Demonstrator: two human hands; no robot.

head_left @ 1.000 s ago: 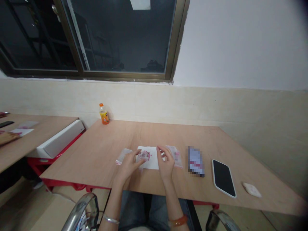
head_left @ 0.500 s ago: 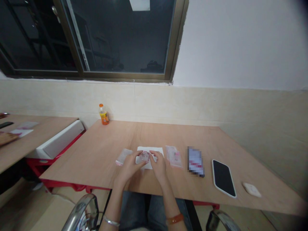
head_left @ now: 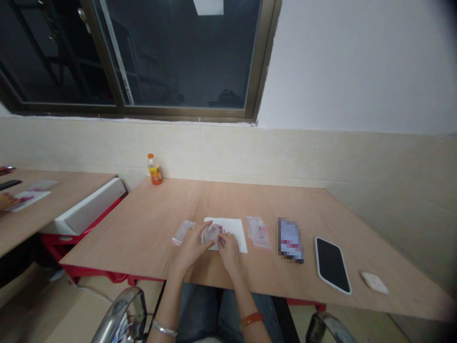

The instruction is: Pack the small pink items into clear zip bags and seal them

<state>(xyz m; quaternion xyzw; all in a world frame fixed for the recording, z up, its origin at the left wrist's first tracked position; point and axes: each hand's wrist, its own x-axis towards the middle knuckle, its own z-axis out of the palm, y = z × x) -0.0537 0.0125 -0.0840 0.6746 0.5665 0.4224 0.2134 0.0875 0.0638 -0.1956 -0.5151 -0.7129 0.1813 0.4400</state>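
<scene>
My left hand [head_left: 193, 244] is curved round a small clear round piece [head_left: 212, 232], gripping it between thumb and fingers over a white sheet of paper [head_left: 241, 243]. My right hand [head_left: 229, 250] has its thumb and fingertips pinched together at the right side of the clear piece; what is between them, if anything, is too small to make out. Small pink and dark red bits [head_left: 220, 228] lie on the paper just beyond the fingers. A clear plastic bag [head_left: 183, 232] lies left of my left hand, and another plastic bag with pink bits [head_left: 258, 232] lies right of the paper.
A blurred-out phone-like object [head_left: 290, 239], a black-screened phone [head_left: 332, 265] and a white case [head_left: 373, 282] lie to the right. An orange drink bottle [head_left: 154, 170] stands at the back left. At the left table [head_left: 80, 180], another person's hand [head_left: 6, 201] shows.
My right hand has moved left and in toward the clear piece, its fingers now pinched, uncovering the paper's right side. My left hand stays about where it was. The other person's hand has drawn back left.
</scene>
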